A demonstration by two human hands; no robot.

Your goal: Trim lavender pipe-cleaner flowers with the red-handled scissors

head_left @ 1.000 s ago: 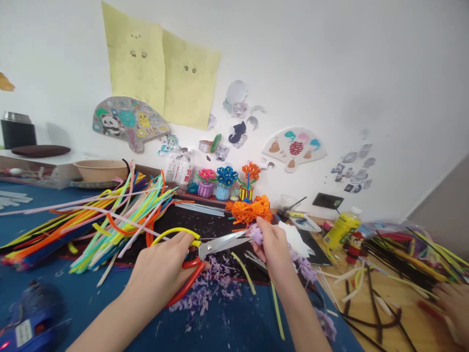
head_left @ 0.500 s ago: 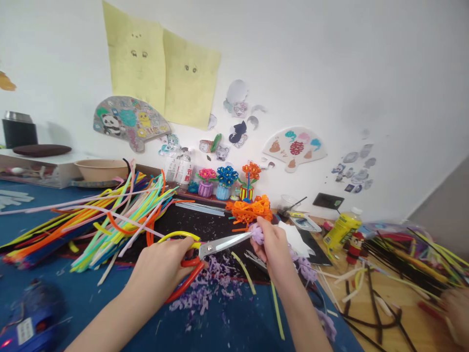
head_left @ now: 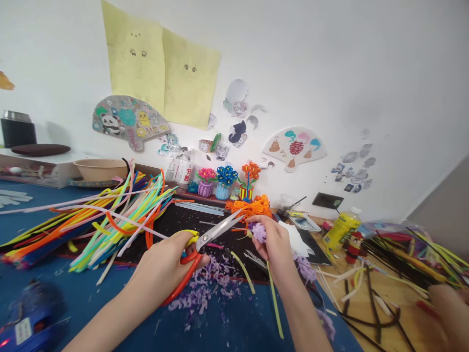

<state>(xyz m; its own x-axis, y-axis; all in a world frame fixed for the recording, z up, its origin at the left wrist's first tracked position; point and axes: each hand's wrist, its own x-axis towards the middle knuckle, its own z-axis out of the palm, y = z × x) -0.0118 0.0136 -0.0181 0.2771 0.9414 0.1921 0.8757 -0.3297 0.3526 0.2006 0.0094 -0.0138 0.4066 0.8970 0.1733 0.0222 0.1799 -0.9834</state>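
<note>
My left hand (head_left: 166,259) is closed round the scissors (head_left: 214,233), which have one yellow and one red handle. Their blades point up and right, slightly parted, with the tips left of and above a fluffy purple flower (head_left: 259,233). My right hand (head_left: 274,239) pinches that flower between thumb and fingers; part of it is hidden. More purple flowers (head_left: 306,269) trail behind my right forearm. Under the scissors, purple fuzz clippings (head_left: 216,278) are scattered over the blue tabletop and black mat. Orange looped chenille pieces (head_left: 252,206) lie just beyond both hands.
At left lies a big pile of coloured chenille stems (head_left: 120,220), with a blue device (head_left: 31,318) nearer. Small flower pots (head_left: 223,190) line the wall. A yellow bottle (head_left: 342,227) and dark stems stand right, near another person's hand (head_left: 449,308).
The scissors' blades have swung upward and come away from the purple flower, opening slightly. My right hand still pinches the flower. The other person's hand at far right has moved a little left.
</note>
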